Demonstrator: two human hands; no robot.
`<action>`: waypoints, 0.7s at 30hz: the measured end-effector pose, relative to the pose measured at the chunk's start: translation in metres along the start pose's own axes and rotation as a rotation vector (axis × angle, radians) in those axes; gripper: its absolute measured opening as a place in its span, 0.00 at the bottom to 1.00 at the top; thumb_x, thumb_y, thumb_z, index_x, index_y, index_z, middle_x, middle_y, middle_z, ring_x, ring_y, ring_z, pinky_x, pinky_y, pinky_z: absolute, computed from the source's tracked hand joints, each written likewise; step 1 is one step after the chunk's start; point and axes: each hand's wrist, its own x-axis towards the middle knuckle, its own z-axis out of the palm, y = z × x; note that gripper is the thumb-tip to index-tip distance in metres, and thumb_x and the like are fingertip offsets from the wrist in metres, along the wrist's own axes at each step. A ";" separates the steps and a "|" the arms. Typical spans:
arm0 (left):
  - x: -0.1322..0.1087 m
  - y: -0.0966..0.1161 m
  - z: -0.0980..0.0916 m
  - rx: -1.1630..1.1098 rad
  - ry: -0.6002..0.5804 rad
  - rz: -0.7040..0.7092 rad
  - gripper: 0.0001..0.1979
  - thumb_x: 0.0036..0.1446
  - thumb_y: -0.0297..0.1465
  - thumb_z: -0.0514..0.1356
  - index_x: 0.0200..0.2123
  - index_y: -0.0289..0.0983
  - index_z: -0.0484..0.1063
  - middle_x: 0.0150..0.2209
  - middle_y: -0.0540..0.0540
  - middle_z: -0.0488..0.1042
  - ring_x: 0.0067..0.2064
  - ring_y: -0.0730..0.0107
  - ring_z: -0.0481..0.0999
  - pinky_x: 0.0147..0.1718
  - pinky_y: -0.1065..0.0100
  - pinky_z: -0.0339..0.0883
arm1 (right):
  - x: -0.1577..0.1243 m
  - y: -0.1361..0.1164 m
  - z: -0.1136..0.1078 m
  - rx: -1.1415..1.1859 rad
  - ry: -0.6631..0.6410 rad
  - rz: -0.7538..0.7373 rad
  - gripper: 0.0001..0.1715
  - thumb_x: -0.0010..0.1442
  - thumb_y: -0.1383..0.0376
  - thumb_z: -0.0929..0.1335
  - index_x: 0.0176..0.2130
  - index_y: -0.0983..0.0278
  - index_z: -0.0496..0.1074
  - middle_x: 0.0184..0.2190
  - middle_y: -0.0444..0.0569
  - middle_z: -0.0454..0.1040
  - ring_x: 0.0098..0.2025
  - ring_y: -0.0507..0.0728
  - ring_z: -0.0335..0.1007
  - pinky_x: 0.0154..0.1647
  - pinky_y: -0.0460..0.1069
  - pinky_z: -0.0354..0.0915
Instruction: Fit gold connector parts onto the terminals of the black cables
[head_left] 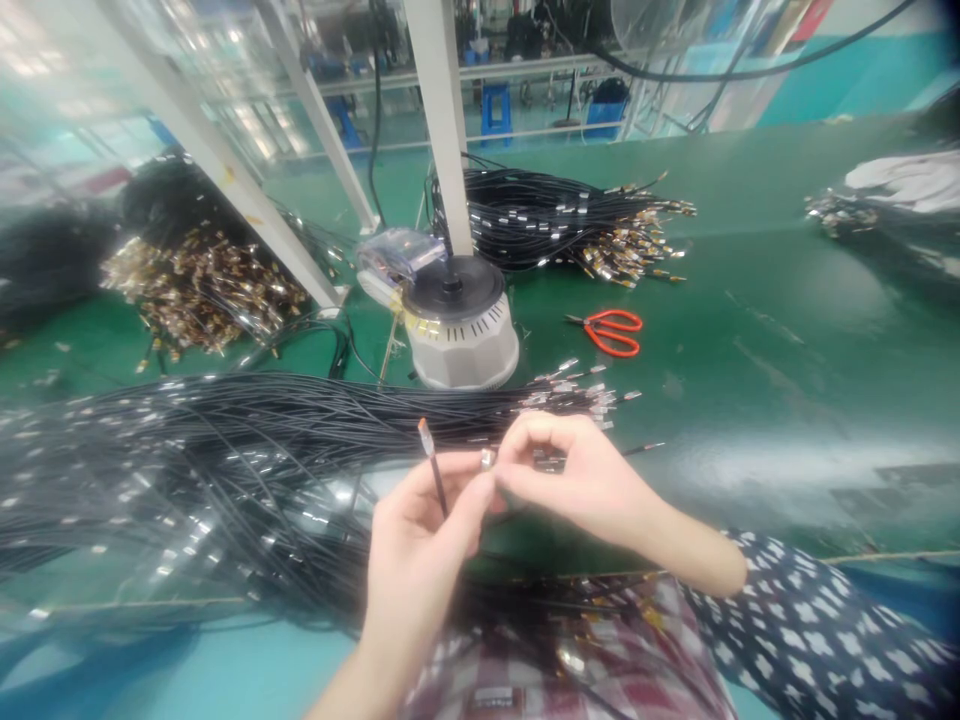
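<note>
My left hand (424, 535) is closed around a black cable (437, 480), whose end with a silvery sleeve and orange tip sticks up between thumb and fingers. At its fingertips sits a small shiny metallic piece (487, 459), too small to name. My right hand (581, 475) meets the left there, thumb and forefinger pinched at that piece; what exactly lies between them is hidden. Just behind both hands stretches a long bundle of black cables (360, 405), with silvery ends (577, 390) fanned out at its right. More cables lie across my lap, partly blurred.
A round white device with a black top (461, 340) stands behind the bundle. Red-handled scissors (615, 332) lie right of it on the green table (720, 330). Other cable bundles (525, 215) with brassy ends (202, 285) rest farther back. White posts (442, 120) rise from the table.
</note>
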 end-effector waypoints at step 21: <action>0.013 0.007 -0.011 -0.173 -0.139 -0.268 0.11 0.45 0.28 0.72 0.25 0.33 0.71 0.19 0.53 0.70 0.15 0.89 0.48 0.14 0.81 0.41 | 0.001 0.001 0.001 -0.053 0.020 -0.077 0.06 0.56 0.71 0.70 0.28 0.67 0.77 0.28 0.46 0.76 0.32 0.52 0.70 0.36 0.47 0.65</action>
